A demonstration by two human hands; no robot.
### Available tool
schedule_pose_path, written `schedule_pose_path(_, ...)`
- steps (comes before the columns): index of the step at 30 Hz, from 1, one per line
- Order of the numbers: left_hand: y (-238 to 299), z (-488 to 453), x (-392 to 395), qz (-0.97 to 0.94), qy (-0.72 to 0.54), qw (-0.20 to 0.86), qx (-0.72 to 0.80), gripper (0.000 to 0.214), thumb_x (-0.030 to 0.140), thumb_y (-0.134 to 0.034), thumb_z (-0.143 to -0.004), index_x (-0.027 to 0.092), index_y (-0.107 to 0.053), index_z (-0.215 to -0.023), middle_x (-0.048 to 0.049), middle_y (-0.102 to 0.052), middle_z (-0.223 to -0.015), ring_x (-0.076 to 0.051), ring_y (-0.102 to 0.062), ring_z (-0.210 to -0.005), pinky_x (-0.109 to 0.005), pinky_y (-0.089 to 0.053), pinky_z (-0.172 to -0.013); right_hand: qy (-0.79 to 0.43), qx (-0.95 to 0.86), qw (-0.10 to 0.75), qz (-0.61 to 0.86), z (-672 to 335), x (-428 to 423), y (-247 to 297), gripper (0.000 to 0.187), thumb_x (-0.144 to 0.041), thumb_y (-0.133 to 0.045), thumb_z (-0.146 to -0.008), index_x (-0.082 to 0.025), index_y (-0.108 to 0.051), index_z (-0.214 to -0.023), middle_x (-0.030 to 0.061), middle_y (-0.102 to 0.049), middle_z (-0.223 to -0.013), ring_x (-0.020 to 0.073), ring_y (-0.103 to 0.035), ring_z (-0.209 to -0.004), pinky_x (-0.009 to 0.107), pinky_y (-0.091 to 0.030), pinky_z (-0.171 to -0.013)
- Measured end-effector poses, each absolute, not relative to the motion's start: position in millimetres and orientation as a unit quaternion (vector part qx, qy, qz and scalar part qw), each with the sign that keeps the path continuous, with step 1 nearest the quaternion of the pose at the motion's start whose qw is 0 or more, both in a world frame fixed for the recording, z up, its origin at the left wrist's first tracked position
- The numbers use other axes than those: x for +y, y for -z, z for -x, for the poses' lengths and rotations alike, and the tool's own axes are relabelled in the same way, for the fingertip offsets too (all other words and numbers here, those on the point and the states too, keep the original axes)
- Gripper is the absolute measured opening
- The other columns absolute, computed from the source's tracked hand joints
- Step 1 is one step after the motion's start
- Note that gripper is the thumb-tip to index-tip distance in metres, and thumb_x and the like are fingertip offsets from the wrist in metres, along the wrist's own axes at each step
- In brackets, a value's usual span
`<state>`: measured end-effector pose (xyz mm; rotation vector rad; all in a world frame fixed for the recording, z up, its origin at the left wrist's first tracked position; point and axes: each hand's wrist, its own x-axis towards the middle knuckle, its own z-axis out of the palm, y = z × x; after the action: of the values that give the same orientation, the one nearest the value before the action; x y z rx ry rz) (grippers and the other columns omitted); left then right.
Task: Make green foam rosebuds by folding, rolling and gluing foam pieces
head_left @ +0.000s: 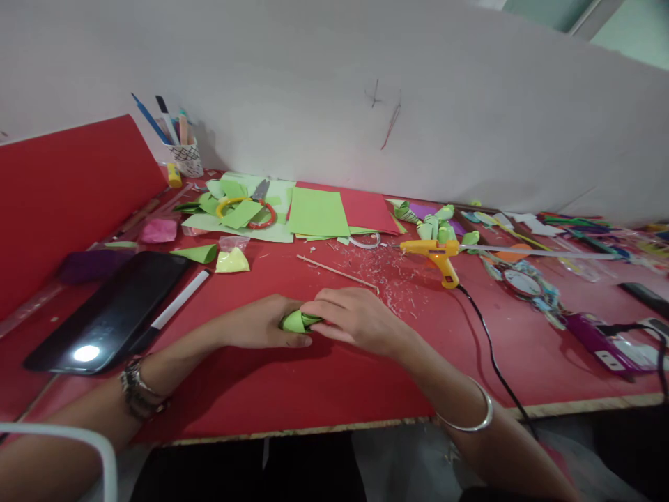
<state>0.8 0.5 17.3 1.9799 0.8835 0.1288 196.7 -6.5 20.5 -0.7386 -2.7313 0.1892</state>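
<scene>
A small piece of folded green paper (297,321) is between my two hands, just above the red tabletop near its front edge. My left hand (264,322) grips it from the left, the thumb along its lower side. From the right, my right hand (358,319) closes its fingers over the paper's other end, hiding part of it. Beyond the hands lies a thin wooden stick (337,272). A yellow glue gun (435,256) rests on its side to the right, a long clear glue stick protruding from its back.
Scissors (248,211) lie on green paper scraps at the back left, beside green sheets (318,211). A dark phone (112,307) and a marker (180,300) are on the left. The glue gun's black cord (488,341) runs over the front edge; a purple power strip (601,343) sits right.
</scene>
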Motion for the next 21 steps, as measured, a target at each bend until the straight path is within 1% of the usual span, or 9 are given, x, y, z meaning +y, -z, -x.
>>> schedule_pose_path(4, -16.8, -0.2, 0.2, -0.808, -0.053, 0.46, 0.364, 0.027, 0.04, -0.051, -0.074, 0.013, -0.053, -0.072, 0.0044, -0.04, -0.058, -0.007, -0.034, -0.051, -0.017, -0.027, -0.044, -0.117, -0.94, 0.165, 0.274, -197.2, -6.5, -21.4, 0.023, -0.03, -0.042, -0.086, -0.019, -0.051, -0.104, 0.0034, -0.058, -0.091, 0.0113, -0.053, -0.079, 0.021, -0.037, -0.064)
schedule_pose_path(7, -16.4, 0.2, 0.9, -0.812, -0.058, 0.458, 0.357, 0.028, 0.041, -0.051, -0.074, 0.013, -0.053, -0.072, 0.0045, -0.04, -0.058, -0.007, -0.034, -0.051, -0.017, -0.027, -0.045, -0.148, -0.933, 0.17, 0.281, -198.2, -5.8, -22.2, 0.023, -0.029, -0.044, -0.085, -0.02, -0.05, -0.106, 0.0034, -0.058, -0.093, 0.0115, -0.053, -0.081, 0.021, -0.039, -0.066)
schedule_pose_path(11, -15.6, -0.1, 2.3, -0.813, -0.081, 0.467, 0.338, 0.027, 0.038, -0.051, -0.075, 0.012, -0.054, -0.081, 0.0028, -0.046, -0.065, -0.008, -0.039, -0.057, -0.018, -0.032, -0.051, -0.175, -0.923, 0.187, 0.288, -199.8, -3.8, -21.8, 0.024, -0.029, -0.045, -0.085, -0.02, -0.05, -0.106, 0.003, -0.059, -0.094, 0.0116, -0.054, -0.082, 0.022, -0.04, -0.069)
schedule_pose_path(14, -15.1, -0.3, 2.8, -0.809, -0.097, 0.474, 0.334, 0.027, 0.036, -0.051, -0.075, 0.012, -0.054, -0.088, 0.0014, -0.049, -0.071, -0.01, -0.042, -0.062, -0.019, -0.034, -0.055, -0.207, -0.909, 0.217, 0.291, -200.3, -3.1, -21.6, 0.022, -0.026, -0.046, -0.085, -0.02, -0.05, -0.105, 0.003, -0.06, -0.096, 0.0117, -0.054, -0.084, 0.023, -0.041, -0.071)
schedule_pose_path(18, -14.5, 0.2, 2.7, -0.805, -0.107, 0.481, 0.329, 0.031, 0.034, -0.051, -0.076, 0.013, -0.053, -0.098, 0.0002, -0.05, -0.076, -0.012, -0.043, -0.067, -0.021, -0.036, -0.06, -0.261, -0.88, 0.267, 0.295, -200.2, -3.6, -23.1, 0.019, -0.023, -0.048, -0.083, -0.02, -0.052, -0.101, 0.003, -0.06, -0.094, 0.0116, -0.054, -0.082, 0.025, -0.042, -0.074)
schedule_pose_path(21, -14.7, 0.7, 2.4, -0.8, -0.105, 0.489, 0.333, 0.031, 0.035, -0.051, -0.076, 0.013, -0.053, -0.098, 0.0, -0.049, -0.076, -0.012, -0.043, -0.067, -0.021, -0.036, -0.06, -0.311, -0.854, 0.3, 0.291, -200.5, -2.9, -23.5, 0.018, -0.024, -0.05, -0.081, -0.019, -0.052, -0.099, 0.003, -0.06, -0.093, 0.0106, -0.054, -0.077, 0.025, -0.044, -0.072)
